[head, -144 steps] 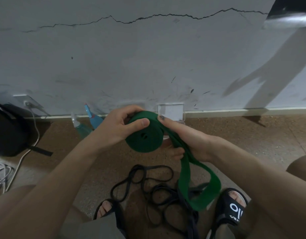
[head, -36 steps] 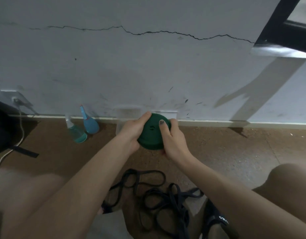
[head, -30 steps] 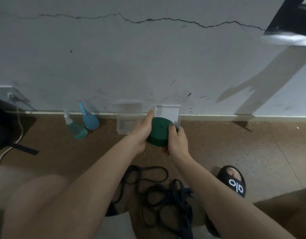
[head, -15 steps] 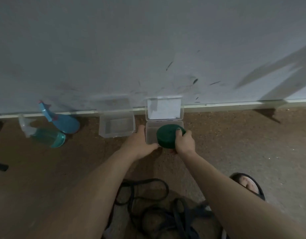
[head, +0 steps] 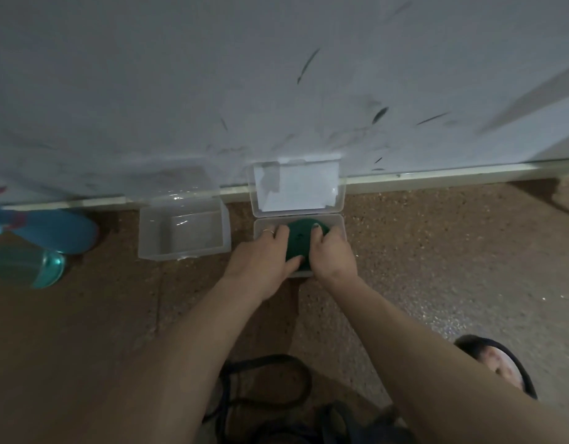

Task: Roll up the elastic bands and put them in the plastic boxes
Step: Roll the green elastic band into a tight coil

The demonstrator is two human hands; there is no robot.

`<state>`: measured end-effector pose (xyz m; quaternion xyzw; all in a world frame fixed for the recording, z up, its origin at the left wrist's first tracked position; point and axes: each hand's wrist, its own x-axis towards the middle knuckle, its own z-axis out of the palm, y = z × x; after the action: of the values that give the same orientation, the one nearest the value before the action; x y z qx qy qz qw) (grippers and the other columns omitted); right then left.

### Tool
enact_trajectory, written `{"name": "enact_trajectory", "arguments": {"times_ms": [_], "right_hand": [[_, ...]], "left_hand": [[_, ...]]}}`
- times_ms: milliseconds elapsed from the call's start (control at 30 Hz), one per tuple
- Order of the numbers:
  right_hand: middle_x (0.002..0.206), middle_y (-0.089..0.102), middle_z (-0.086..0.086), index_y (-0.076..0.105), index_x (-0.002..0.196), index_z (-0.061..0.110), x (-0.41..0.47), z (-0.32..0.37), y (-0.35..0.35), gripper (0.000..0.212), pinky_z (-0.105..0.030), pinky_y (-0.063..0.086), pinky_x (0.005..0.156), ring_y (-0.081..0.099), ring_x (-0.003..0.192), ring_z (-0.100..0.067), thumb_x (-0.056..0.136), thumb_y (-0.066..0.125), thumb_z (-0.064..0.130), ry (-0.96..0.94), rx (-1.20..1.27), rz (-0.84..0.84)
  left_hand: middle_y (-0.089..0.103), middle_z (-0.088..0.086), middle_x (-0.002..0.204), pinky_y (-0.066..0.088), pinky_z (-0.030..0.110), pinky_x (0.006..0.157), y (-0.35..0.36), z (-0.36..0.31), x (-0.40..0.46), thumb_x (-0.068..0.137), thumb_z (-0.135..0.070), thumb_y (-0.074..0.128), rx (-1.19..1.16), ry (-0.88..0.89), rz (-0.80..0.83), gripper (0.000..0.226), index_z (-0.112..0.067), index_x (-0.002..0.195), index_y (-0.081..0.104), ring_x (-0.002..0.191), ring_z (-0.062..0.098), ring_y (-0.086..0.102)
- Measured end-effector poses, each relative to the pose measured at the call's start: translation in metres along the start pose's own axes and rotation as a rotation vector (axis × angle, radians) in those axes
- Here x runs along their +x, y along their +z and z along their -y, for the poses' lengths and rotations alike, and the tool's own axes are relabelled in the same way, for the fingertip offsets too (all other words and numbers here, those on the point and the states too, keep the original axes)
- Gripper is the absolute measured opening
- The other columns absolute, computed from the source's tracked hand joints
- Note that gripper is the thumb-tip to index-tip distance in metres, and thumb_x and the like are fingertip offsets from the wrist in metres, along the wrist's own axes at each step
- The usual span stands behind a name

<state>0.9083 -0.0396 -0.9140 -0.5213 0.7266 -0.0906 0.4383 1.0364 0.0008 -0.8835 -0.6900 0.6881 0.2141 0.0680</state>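
A rolled green elastic band [head: 300, 241] sits inside the right clear plastic box [head: 338, 223], whose lid [head: 297, 187] leans open against the wall. My left hand [head: 263, 257] and my right hand [head: 332, 254] both grip the roll from its sides, fingers reaching into the box. A second clear plastic box [head: 183, 230] stands open to the left with nothing visible in it. A tangle of black elastic bands [head: 270, 395] lies on the floor between my arms, partly hidden.
The grey wall with a baseboard [head: 453, 173] runs right behind the boxes. Two blue-green spray bottles [head: 39, 245] lie at the far left. My sandalled foot [head: 498, 366] rests at the lower right on the brown speckled floor.
Both hands have carried the green roll forward and down into the right box. My left hand moved from the box's edge onto the roll. The view has leaned closer to the wall.
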Motion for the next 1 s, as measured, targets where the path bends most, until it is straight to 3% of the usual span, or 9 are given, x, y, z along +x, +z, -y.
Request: {"name": "enact_trajectory", "arguments": {"times_ms": [67,200,300,400,500,633,767,900,1000], "right_hand": [[0.116,0.066,-0.018,0.044,0.113,0.011,0.003,-0.001,0.001,0.031,-0.035,0.04,0.073,0.056,0.087,-0.03,0.111,0.031,0.039,-0.011,-0.03,0.014],[0.121,0.067,-0.019,0.046,0.131,0.008,0.006,-0.008,0.0,0.041,-0.039,0.048,0.079,0.065,0.105,-0.038,0.111,0.033,0.041,-0.04,-0.123,0.089],[0.12,0.068,-0.019,0.045,0.137,0.013,0.008,-0.013,-0.002,0.041,-0.043,0.054,0.085,0.067,0.106,-0.039,0.11,0.035,0.041,-0.061,-0.18,0.136],[0.12,0.069,-0.019,0.049,0.136,0.013,0.011,-0.014,-0.003,0.04,-0.043,0.055,0.087,0.066,0.107,-0.038,0.11,0.036,0.04,-0.062,-0.22,0.132],[0.121,0.069,-0.018,0.052,0.135,0.013,0.011,-0.012,-0.004,0.041,-0.04,0.054,0.084,0.066,0.107,-0.037,0.11,0.035,0.041,-0.065,-0.266,0.121],[0.119,0.068,-0.015,0.056,0.131,0.014,0.011,-0.014,-0.006,0.043,-0.034,0.045,0.075,0.066,0.106,-0.034,0.109,0.035,0.044,-0.081,-0.363,0.107],[0.118,0.07,-0.012,0.063,0.117,0.013,0.012,-0.012,-0.007,0.044,-0.033,0.043,0.072,0.067,0.101,-0.031,0.109,0.036,0.046,-0.081,-0.49,0.091],[0.149,0.047,-0.008,0.058,0.132,0.009,0.01,-0.005,-0.008,0.045,-0.036,0.041,0.077,0.065,0.112,-0.035,0.11,0.036,0.041,-0.107,-0.536,0.098],[0.13,0.063,-0.013,0.059,0.125,0.011,0.015,-0.004,-0.009,0.041,-0.039,0.052,0.08,0.067,0.107,-0.034,0.109,0.038,0.042,-0.087,-0.539,0.127]], "left_hand": [[0.05,0.01,0.125,0.051,0.04,0.069,0.004,0.001,0.004,0.103,-0.049,0.043,0.124,0.055,0.009,0.04,-0.018,0.128,0.037,0.082,0.026,0.062],[0.046,0.013,0.128,0.046,0.037,0.056,0.014,0.005,0.007,0.105,-0.044,0.042,0.191,0.079,0.081,0.036,-0.016,0.126,0.034,0.071,0.024,0.058],[0.049,0.01,0.123,0.047,0.035,0.055,0.02,0.009,0.006,0.105,-0.044,0.042,0.212,0.057,0.107,0.033,-0.016,0.122,0.037,0.067,0.02,0.051],[0.05,0.011,0.12,0.045,0.036,0.055,0.021,0.008,0.008,0.106,-0.043,0.04,0.266,0.103,0.108,0.033,-0.015,0.125,0.038,0.071,0.026,0.059],[0.054,0.012,0.118,0.042,0.035,0.054,0.018,0.006,0.01,0.108,-0.04,0.038,0.342,0.153,0.118,0.033,-0.015,0.129,0.037,0.075,0.027,0.062],[0.057,0.012,0.114,0.041,0.036,0.054,0.016,0.002,0.011,0.109,-0.035,0.036,0.387,0.196,0.151,0.032,-0.015,0.134,0.034,0.065,0.023,0.048],[0.056,0.013,0.111,0.041,0.038,0.056,0.02,0.001,0.017,0.106,-0.024,0.048,0.403,0.223,0.188,0.038,-0.018,0.139,0.031,0.068,0.027,0.053],[0.056,0.013,0.111,0.043,0.039,0.057,0.024,0.001,0.02,0.103,-0.021,0.053,0.405,0.195,0.205,0.048,-0.021,0.144,0.029,0.082,0.031,0.064],[0.056,0.013,0.112,0.044,0.039,0.057,0.025,-0.001,0.021,0.103,-0.023,0.053,0.421,0.199,0.185,0.048,-0.02,0.144,0.028,0.083,0.03,0.065]]}}
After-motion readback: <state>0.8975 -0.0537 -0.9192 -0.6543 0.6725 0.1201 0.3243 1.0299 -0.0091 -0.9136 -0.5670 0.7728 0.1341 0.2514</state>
